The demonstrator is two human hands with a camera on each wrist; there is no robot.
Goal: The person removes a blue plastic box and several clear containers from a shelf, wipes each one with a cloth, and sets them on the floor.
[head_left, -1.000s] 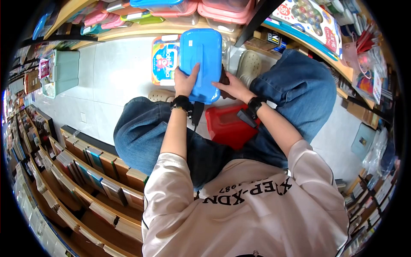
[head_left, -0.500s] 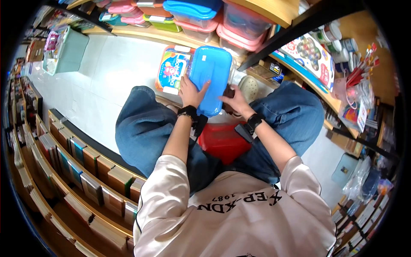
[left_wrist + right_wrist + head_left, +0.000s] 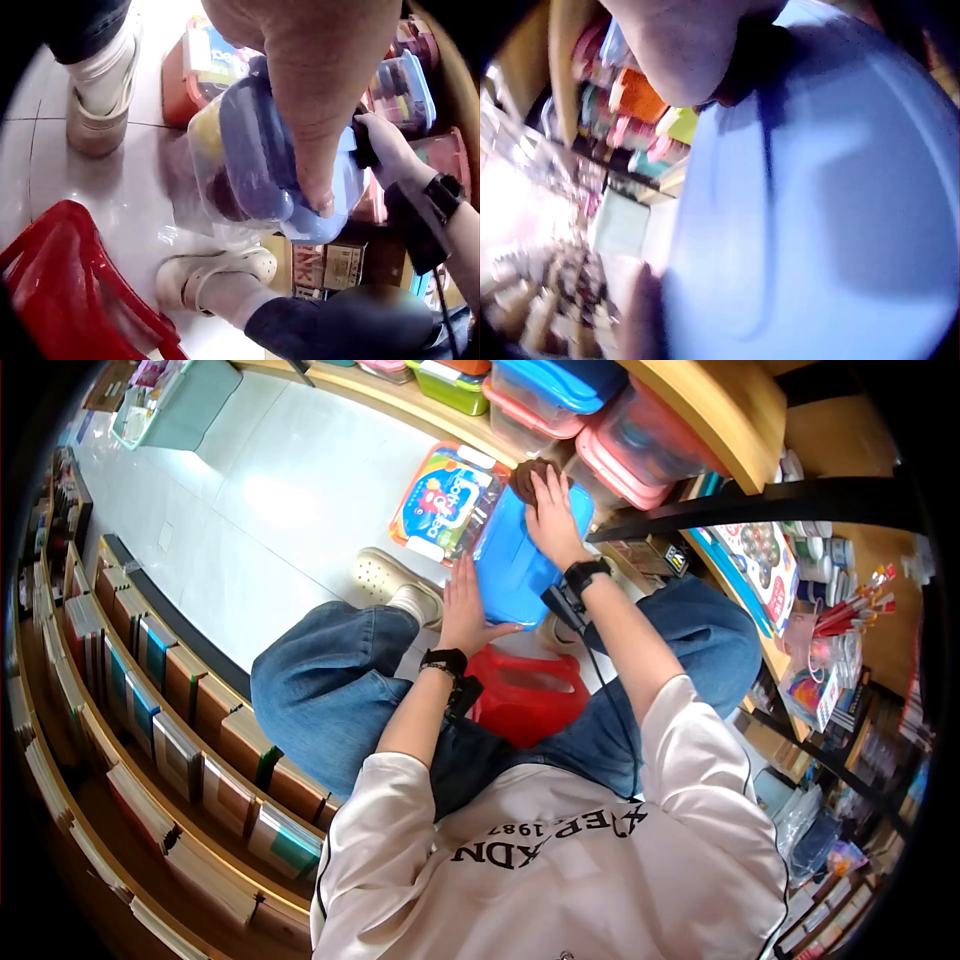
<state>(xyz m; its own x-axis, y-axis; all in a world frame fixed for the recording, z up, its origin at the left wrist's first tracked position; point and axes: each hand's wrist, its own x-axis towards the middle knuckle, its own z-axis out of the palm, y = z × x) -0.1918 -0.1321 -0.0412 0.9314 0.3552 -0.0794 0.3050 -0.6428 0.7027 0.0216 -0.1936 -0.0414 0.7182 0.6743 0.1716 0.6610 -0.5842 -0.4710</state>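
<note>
A clear box with a blue lid (image 3: 515, 565) sits on the floor between the person's legs; the left wrist view shows its transparent side (image 3: 214, 161). My left hand (image 3: 466, 605) rests at its near left corner, fingers straight along the side and thumb (image 3: 313, 184) laid on the lid's near edge. At the lid's far end my right hand (image 3: 553, 520) holds a bunched dark brown cloth (image 3: 530, 480) against it. In the right wrist view part of the cloth is hidden under the hand.
Left of the blue lid stands a tub with a colourful label (image 3: 440, 500). A red plastic basket (image 3: 530, 700) lies between the legs. Lidded boxes (image 3: 640, 445) fill the shelf ahead, bookshelves (image 3: 180, 740) run along the left, and a pale green bin (image 3: 185, 405) stands farther off.
My right hand has moved with the brown cloth from the box's right side up to the lid's far end. My left hand has slid down to the near corner. The head view has turned.
</note>
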